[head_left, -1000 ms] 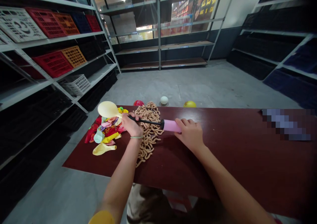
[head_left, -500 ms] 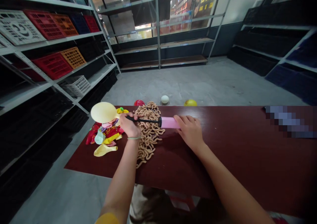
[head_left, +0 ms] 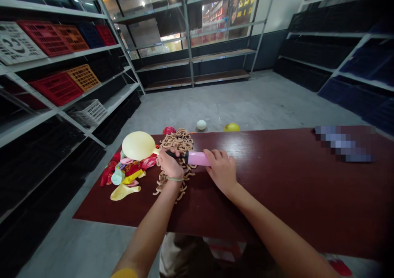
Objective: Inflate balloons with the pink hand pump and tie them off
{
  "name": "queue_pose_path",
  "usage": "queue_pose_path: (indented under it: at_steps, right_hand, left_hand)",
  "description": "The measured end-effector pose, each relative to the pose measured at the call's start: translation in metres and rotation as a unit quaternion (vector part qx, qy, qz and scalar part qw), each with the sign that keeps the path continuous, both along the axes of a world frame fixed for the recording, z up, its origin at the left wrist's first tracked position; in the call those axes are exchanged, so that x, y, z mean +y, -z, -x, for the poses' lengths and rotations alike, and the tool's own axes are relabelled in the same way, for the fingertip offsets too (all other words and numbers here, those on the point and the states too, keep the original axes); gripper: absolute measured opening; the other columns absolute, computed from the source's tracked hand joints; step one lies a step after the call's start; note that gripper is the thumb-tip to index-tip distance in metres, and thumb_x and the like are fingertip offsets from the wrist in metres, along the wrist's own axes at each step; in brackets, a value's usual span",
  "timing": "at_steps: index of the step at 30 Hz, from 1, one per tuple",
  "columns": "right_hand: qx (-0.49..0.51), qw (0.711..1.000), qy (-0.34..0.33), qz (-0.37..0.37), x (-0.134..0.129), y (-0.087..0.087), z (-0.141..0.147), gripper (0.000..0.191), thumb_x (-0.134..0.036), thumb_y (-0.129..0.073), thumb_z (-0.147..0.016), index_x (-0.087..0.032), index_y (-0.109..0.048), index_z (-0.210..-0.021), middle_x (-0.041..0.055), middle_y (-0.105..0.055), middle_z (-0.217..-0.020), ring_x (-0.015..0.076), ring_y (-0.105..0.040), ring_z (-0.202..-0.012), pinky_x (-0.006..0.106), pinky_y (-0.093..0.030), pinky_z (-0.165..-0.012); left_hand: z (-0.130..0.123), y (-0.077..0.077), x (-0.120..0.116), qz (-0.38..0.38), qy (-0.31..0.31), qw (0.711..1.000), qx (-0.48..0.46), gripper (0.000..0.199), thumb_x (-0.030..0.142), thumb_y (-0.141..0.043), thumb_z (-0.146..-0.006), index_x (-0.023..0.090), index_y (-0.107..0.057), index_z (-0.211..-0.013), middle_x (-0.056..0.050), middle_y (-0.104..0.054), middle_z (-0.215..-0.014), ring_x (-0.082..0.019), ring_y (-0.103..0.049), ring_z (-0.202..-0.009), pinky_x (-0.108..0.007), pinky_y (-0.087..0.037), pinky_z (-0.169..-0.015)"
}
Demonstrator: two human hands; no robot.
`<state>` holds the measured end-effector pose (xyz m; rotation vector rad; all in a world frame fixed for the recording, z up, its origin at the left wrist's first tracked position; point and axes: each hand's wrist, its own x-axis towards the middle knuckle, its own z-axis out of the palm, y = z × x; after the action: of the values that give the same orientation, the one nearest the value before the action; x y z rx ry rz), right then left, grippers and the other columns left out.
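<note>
A pink hand pump (head_left: 198,158) with a black end lies level between my hands above the table. My left hand (head_left: 170,163) is closed around its black end and the neck of a pale yellow balloon (head_left: 138,145), which is partly inflated. On the pink barrel, my right hand (head_left: 221,169) is wrapped at the other end. Beneath my left hand spreads a heap of tan, worm-like curly pieces (head_left: 177,139). To the left lie several flat balloons, among them a pale yellow one (head_left: 123,192), a yellow one (head_left: 133,176) and a mint one (head_left: 117,176).
The dark red table (head_left: 277,187) carries a blurred-out object (head_left: 344,144) at its far right. Beyond its far edge are a white balloon (head_left: 201,125), a yellow one (head_left: 232,127) and a red one (head_left: 169,130). Shelves with crates (head_left: 58,87) stand left.
My left hand has moved toward my right, and the black rod that showed between them has slid into the pink barrel. The pale yellow balloon looks slightly larger. The view has shifted a little.
</note>
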<state>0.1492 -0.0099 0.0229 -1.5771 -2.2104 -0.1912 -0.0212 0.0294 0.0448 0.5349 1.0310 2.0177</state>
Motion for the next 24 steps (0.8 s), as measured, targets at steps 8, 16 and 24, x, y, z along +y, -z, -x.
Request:
queue_pose_path:
  at_steps: [8, 16, 24]
  right_hand:
    - [-0.023, 0.998, -0.05, -0.011, 0.018, -0.002, -0.022, 0.052, -0.022, -0.057, -0.088, -0.027, -0.047, -0.139, 0.0082, -0.062, -0.122, 0.0252, -0.048, -0.107, 0.036, -0.034, -0.082]
    - [-0.005, 0.999, 0.035, -0.024, 0.022, -0.001, -0.037, 0.049, -0.018, -0.06, -0.084, -0.027, -0.052, -0.131, 0.0081, -0.06, -0.127, 0.0265, -0.044, -0.115, 0.036, -0.032, -0.083]
    - [0.01, 1.0, -0.003, -0.007, -0.004, 0.0, 0.001, 0.056, -0.022, -0.057, -0.088, -0.03, -0.045, -0.142, 0.0081, -0.062, -0.121, 0.025, -0.048, -0.104, 0.037, -0.033, -0.082]
  left_hand:
    - [0.025, -0.008, 0.006, 0.0, -0.064, 0.996, -0.063, 0.012, 0.026, -0.048, -0.079, 0.023, -0.036, -0.08, 0.008, -0.041, -0.059, -0.008, -0.04, -0.044, -0.027, -0.047, -0.056]
    - [0.054, -0.012, 0.009, -0.023, -0.125, 0.988, -0.09, 0.011, 0.019, -0.044, -0.077, 0.022, -0.033, -0.077, 0.008, -0.039, -0.062, -0.007, -0.038, -0.045, -0.025, -0.043, -0.055]
    - [0.004, 0.005, 0.002, -0.001, -0.072, 0.997, -0.031, 0.009, 0.022, -0.041, -0.083, 0.022, -0.038, -0.075, 0.006, -0.043, -0.059, -0.01, -0.042, -0.046, -0.027, -0.043, -0.054]
